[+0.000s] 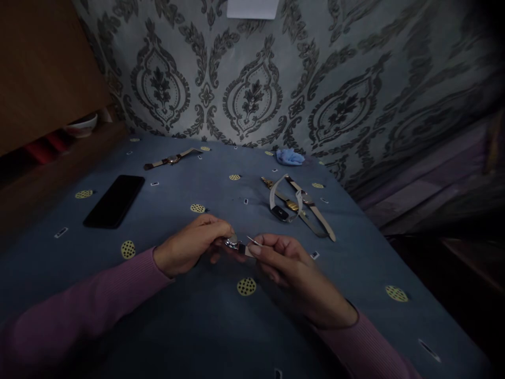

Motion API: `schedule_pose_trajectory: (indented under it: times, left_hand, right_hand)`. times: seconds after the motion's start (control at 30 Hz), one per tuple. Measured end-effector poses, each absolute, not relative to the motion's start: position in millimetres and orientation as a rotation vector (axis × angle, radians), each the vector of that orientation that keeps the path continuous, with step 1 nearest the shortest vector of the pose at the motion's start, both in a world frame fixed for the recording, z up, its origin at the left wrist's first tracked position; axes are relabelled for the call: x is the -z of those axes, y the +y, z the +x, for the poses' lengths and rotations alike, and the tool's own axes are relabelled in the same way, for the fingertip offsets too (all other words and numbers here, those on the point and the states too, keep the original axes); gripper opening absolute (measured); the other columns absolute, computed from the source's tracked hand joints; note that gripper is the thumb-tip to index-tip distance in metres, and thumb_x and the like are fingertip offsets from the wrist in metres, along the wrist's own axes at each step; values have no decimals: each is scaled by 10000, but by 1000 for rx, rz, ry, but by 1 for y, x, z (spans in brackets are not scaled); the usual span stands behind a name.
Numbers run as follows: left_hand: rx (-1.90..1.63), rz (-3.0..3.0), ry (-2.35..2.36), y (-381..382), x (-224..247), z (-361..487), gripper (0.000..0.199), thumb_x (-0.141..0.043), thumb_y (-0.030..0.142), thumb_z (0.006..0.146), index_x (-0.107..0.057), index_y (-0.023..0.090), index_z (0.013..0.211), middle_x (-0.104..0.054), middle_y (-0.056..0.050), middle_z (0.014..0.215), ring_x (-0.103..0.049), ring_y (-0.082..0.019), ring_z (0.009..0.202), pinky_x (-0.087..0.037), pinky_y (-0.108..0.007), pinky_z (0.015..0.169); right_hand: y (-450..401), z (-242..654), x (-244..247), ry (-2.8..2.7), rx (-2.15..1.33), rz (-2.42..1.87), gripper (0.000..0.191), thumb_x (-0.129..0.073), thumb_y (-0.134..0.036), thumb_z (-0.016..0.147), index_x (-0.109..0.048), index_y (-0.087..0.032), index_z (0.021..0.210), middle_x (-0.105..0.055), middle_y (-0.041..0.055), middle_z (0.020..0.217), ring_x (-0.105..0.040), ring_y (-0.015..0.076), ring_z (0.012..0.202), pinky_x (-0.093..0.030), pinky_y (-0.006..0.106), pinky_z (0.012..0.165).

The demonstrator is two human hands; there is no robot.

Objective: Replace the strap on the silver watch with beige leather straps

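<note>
Over the near middle of the table, my left hand (197,242) is closed around a wristwatch (232,241) with a round silvery case. Part of its strap (248,251) stretches across to the fingers of my right hand (284,258). Between my right thumb and forefinger is a thin pointed metal tool (253,240), its tip directed up and left towards the watch. The exact kind of tool is too small to make out. My fingers hide the rest of the watch and strap.
Several watches lie on the patterned blue tablecloth (221,316): a light-strapped smartwatch (280,212) among others at right, and a strap watch (172,159) at far left. A black phone (114,202) rests at left. A crumpled blue cloth (290,157) sits near the wall.
</note>
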State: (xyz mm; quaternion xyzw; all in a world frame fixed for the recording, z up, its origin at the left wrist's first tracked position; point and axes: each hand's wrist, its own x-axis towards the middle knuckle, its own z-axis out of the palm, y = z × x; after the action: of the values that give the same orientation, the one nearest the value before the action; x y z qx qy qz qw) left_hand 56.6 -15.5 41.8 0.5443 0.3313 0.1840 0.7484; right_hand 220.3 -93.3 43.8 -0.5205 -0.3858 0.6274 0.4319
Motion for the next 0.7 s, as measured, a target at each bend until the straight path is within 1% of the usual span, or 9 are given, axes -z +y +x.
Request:
schedule_pose_trajectory:
  times: [0.1,0.27,0.43,0.6,0.7]
  left_hand:
    - [-402,1189,721,-16,-42,56,252,-492,270,695,-386,187,483,-347,36,512,-540,-119,560,-285,-195,424]
    - [-407,1184,719,-16,-42,56,263,-487,267,700,-372,187,478,-343,40,505,-527,-114,540,-287,-193,419]
    - [-410,1194,714,-16,-42,57,252,-488,264,690,-376,186,479,-334,45,500,-449,-88,487,-287,-192,418]
    - [-412,1191,715,-15,-40,56,262,-495,263,706,-384,187,481,-324,42,506,-498,-108,534,-284,-198,423]
    - [-406,1199,724,-15,-40,57,266,-495,267,702,-376,190,477,-303,47,506,-484,-105,523,-284,-202,427]
  right_hand:
    - [-93,219,-46,-953,-1563,-1305,256,-725,-376,739,-620,-157,660,-357,-97,396,-182,40,382,-88,215,382]
    - [-93,220,-45,-956,-1559,-1322,285,-741,-396,730,-608,-155,659,-360,-95,410,-174,38,383,-70,219,372]
    - [-93,221,-43,-950,-1556,-1313,279,-737,-394,732,-615,-152,664,-361,-96,410,-180,35,386,-75,218,376]
    - [-93,219,-44,-926,-1562,-1302,264,-740,-380,727,-616,-158,656,-371,-98,398,-176,33,377,-73,216,370]
    - [-93,219,-44,-913,-1558,-1308,262,-738,-380,727,-615,-160,653,-367,-100,388,-165,33,373,-72,218,367]
